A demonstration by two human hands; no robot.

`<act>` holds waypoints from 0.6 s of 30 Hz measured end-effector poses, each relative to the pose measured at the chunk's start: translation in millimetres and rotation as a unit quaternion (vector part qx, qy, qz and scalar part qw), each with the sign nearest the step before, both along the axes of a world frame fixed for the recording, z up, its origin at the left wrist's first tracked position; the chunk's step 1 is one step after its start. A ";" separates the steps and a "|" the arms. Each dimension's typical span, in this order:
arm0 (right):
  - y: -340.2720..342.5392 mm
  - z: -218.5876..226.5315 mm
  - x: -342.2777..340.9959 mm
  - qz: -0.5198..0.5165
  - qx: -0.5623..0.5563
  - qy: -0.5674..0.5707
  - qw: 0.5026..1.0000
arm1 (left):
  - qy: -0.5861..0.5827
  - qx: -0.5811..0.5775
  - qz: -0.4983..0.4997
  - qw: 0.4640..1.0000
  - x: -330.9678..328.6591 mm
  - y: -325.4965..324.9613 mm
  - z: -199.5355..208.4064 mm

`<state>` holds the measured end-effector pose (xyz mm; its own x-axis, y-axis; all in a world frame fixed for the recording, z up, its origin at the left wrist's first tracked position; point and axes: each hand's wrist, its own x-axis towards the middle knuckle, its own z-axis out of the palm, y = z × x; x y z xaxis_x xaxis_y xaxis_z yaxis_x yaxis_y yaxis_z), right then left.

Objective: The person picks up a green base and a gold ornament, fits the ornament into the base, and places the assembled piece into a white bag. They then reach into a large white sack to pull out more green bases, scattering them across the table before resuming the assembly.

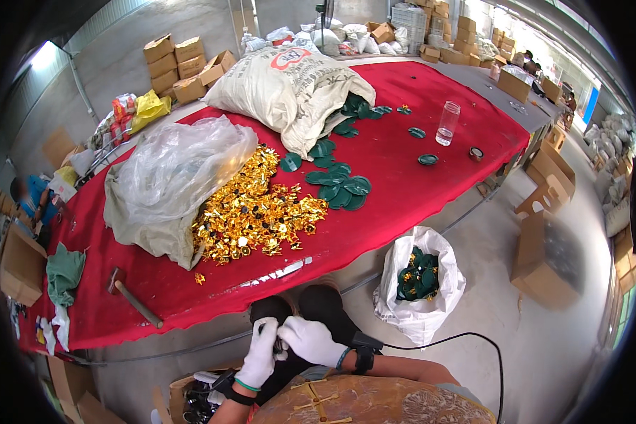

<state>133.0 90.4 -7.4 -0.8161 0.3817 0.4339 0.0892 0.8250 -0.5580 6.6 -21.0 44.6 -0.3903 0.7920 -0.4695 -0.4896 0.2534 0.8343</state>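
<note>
My left hand point(260, 355) and my right hand point(314, 342), both in white gloves, meet above my lap with fingers closed. Between the fingertips sits a small dark piece point(281, 348), mostly hidden, so its kind is unclear. Just beyond my knees is the red cloth-covered table point(374, 226). A heap of shiny gold-coloured small parts point(261, 212) spills there from a sack lined with clear plastic point(184, 162). Dark green discs point(343, 187) have slid out of a large white woven sack point(283, 88). A hammer point(134, 297) rests near the table's front left edge.
To my right on the floor stands a white bag point(445, 265) of green discs with gold parts. A box of dark parts point(191, 403) is by my left forearm. A clear jar point(448, 124) stands on the table. A black cable point(498, 353) runs from my right wrist.
</note>
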 end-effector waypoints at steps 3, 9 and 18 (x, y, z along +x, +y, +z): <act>7.2 21.3 3.5 0.052 0.068 -0.019 0.996 | -0.186 0.020 -0.027 0.982 -9.7 -6.5 7.3; -4.0 4.8 9.8 0.056 0.139 -0.085 0.985 | -0.255 -0.027 -0.032 0.966 8.6 -13.7 -4.2; 68.6 43.1 -13.3 -0.058 -0.014 0.075 0.995 | -0.041 0.042 0.036 0.998 3.7 -8.7 -27.0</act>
